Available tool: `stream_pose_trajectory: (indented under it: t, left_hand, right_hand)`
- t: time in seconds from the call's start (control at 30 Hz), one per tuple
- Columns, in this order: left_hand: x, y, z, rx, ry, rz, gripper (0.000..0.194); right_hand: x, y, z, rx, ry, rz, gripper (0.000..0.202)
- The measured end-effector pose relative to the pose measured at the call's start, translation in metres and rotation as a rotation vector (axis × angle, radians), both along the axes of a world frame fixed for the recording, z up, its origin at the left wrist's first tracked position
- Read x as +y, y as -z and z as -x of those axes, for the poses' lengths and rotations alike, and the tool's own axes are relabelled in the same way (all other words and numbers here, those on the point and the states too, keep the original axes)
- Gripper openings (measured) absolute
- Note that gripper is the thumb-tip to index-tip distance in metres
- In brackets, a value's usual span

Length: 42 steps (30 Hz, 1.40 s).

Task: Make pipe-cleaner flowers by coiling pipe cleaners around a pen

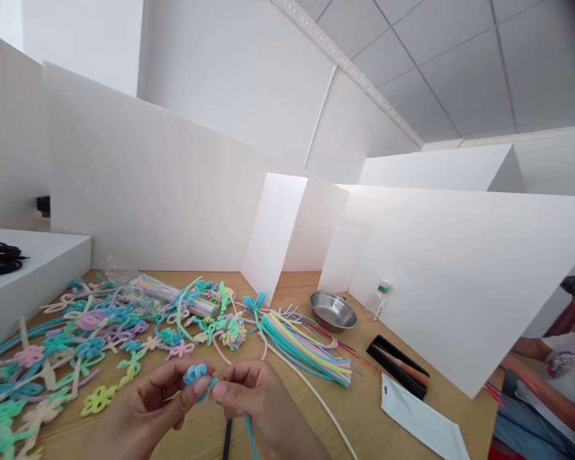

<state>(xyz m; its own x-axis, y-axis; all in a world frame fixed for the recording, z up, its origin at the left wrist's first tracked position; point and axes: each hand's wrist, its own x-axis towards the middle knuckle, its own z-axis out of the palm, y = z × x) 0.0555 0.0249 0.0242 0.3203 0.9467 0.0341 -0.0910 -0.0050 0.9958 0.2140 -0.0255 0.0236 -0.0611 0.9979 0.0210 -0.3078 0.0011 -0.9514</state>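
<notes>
Low in the middle of the view, my left hand [160,404] pinches a small blue looped shape of fuzzy stem [195,373] between thumb and fingers. Close beside it on the right, my right hand [253,399] has its thumb and fingertips closed on the same blue piece. A blue stem end [250,434] hangs below my right hand. Behind my hands lies a fanned bundle of pastel stems [306,348]. Many twisted flower shapes in several colours, such as a yellow one [98,399], cover the table to the left.
A metal bowl [333,311], a small bottle [376,300], an open black case [397,367] and a white packet [421,415] stand or lie on the wooden table [349,409] at right. White partitions [158,191] enclose it. A person [556,370] sits beyond at far right.
</notes>
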Motion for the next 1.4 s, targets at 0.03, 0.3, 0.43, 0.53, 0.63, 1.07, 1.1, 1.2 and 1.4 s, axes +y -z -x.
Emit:
stream_pose_trajectory:
  t: [0.03, 0.3, 0.43, 0.53, 0.63, 1.07, 1.1, 1.2, 1.4]
  left_hand:
    - [0.001, 0.000, 0.000, -0.005, -0.004, 0.006, 0.035]
    - [0.003, 0.009, 0.003, -0.046, -0.001, 0.035, 0.030]
    - [-0.001, 0.008, 0.006, -0.102, -0.017, 0.189, 0.029]
    - [0.000, 0.005, 0.008, -0.103, -0.045, 0.244, 0.034]
    - [0.000, 0.000, 0.007, -0.069, -0.032, 0.199, 0.036]
    - [-0.003, 0.003, 0.001, -0.010, -0.009, -0.033, 0.024]
    - [-0.005, 0.001, 0.001, -0.017, -0.018, -0.016, 0.025]
    - [-0.009, -0.002, 0.001, -0.050, -0.027, 0.095, 0.028]
    - [-0.003, 0.004, 0.000, -0.158, 0.020, 0.233, 0.035]
  right_hand:
    - [-0.001, 0.000, 0.000, -0.043, 0.027, -0.025, 0.027]
    - [-0.004, 0.008, 0.002, -1.052, 0.517, -0.768, 0.024]
    - [-0.001, 0.014, 0.002, -1.173, 0.634, -0.897, 0.018]
    - [-0.001, 0.010, 0.000, -1.237, 0.643, -0.946, 0.020]
    - [-0.005, 0.004, 0.000, -1.328, 0.578, -0.944, 0.019]
    - [0.001, 0.002, 0.004, -0.261, 0.140, -0.190, 0.026]
    - [0.002, 0.003, 0.005, -0.180, 0.102, -0.134, 0.031]
    - [0.003, 0.005, 0.006, -0.133, 0.109, -0.109, 0.035]
    - [-0.001, 0.005, 0.003, -0.387, 0.316, -0.286, 0.024]
